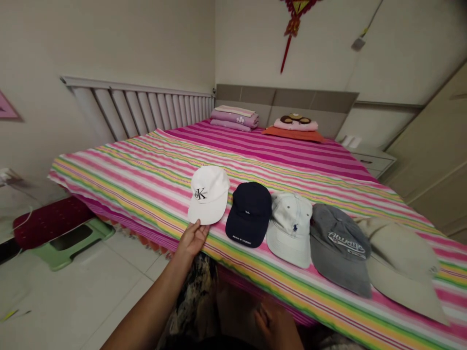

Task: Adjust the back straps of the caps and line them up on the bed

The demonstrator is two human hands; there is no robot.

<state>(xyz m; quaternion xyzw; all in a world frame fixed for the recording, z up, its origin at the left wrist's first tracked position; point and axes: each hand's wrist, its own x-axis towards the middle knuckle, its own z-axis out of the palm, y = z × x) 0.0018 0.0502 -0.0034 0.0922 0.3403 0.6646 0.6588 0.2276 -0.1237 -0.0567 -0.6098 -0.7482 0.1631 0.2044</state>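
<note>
A row of caps lies across the striped sheet. My left hand [194, 238] is closed on the brim edge of the white cap [209, 187] with black "K" lettering, thumb on top. Right of it sit a navy cap [250, 209] with small white text on its brim, a pale cap [291, 223] with a small dark-blue emblem, a grey cap [337, 245] with script lettering, and a beige cap [404, 265]. My right hand [275, 321] hangs low in shadow in front of the bed edge, its fingers curled, apart from the caps; nothing shows in it.
The bed [146, 170] has folded purple bedding [233, 119] and a pink-and-orange pile [295, 129] by the headboard [284, 99]. A radiator [138, 109] runs along the left wall. A green stool [73, 245] stands on the left floor; a white nightstand [372, 160] stands at right.
</note>
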